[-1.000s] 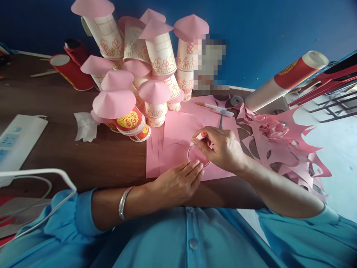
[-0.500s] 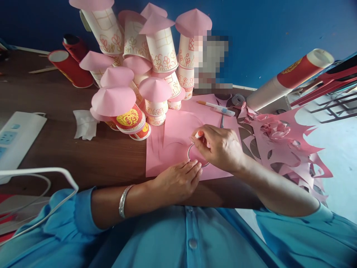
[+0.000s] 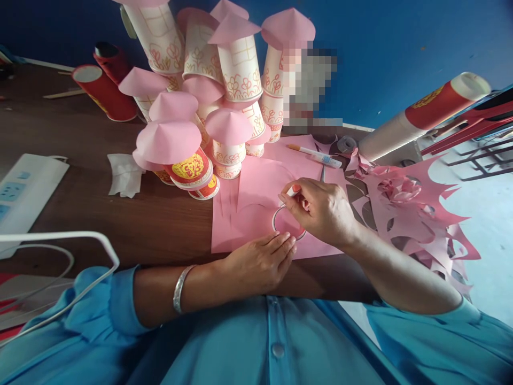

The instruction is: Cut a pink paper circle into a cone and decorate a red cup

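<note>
In the head view my right hand [image 3: 326,211] grips a white marker [image 3: 294,190] with an orange end, above a thin round ring [image 3: 274,219] with a pale and dark edge. The ring lies on a sheet of pink paper [image 3: 224,235], which carries faint curved lines. My left hand [image 3: 260,262] rests flat at the ring's near edge, its fingers stretched out. Part of the ring is hidden by both hands, as is the marker's lower end. A second marker [image 3: 315,155] with an orange end lies at the sheet's far side.
Several decorated paper cups [image 3: 240,69] with pink cone tops [image 3: 168,140] stand behind the sheet. Cut pink scraps [image 3: 420,214] lie on the right. A long red-and-white roll [image 3: 425,117] leans there. Further left are a folded white paper [image 3: 125,174], red tubes [image 3: 106,93] and a power strip [image 3: 30,195].
The whole view has shifted slightly. My right hand remains around the marker at the ring, with the marker a little more tilted. My left hand stays flat beside the ring.
</note>
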The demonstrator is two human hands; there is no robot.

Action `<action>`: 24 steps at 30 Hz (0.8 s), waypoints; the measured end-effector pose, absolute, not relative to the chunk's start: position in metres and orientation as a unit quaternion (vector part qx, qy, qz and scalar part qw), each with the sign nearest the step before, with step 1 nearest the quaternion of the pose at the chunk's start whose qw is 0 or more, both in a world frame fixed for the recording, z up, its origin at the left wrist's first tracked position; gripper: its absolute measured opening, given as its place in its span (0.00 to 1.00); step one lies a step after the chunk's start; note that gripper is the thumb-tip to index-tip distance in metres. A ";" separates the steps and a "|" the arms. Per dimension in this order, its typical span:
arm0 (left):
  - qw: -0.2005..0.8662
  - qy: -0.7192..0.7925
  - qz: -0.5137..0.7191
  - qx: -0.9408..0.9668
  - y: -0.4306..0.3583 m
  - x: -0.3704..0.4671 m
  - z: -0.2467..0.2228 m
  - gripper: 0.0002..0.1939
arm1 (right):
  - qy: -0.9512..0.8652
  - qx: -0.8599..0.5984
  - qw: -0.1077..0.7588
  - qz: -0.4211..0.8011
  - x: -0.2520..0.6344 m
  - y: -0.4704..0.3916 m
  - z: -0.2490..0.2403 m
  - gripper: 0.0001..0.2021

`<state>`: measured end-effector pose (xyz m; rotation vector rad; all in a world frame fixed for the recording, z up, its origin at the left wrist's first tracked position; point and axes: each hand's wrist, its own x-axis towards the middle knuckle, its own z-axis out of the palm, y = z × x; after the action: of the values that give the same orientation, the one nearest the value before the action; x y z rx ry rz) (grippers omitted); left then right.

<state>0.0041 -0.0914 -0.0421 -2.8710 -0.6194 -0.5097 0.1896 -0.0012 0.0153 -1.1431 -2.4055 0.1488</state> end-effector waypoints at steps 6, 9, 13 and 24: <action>0.061 -0.200 -0.171 -0.963 -0.092 0.004 -0.043 0.21 | -0.872 -0.418 0.244 0.072 0.196 -0.005 0.018 0.07; 0.057 -0.200 -0.161 -0.965 -0.093 0.004 -0.045 0.22 | -0.866 -0.426 0.251 0.077 0.199 -0.008 0.020 0.07; 0.067 -0.203 -0.156 -0.964 -0.093 0.004 -0.046 0.22 | -0.860 -0.432 0.259 0.079 0.204 -0.012 0.019 0.07; 0.065 -0.205 -0.155 -0.964 -0.092 0.005 -0.043 0.22 | -0.860 -0.424 0.274 0.071 0.210 -0.017 0.019 0.08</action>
<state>0.0047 -0.0925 -0.0434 -2.9099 -0.6173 -0.4682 0.2100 -0.0174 0.0190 -1.1410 -2.3133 0.1916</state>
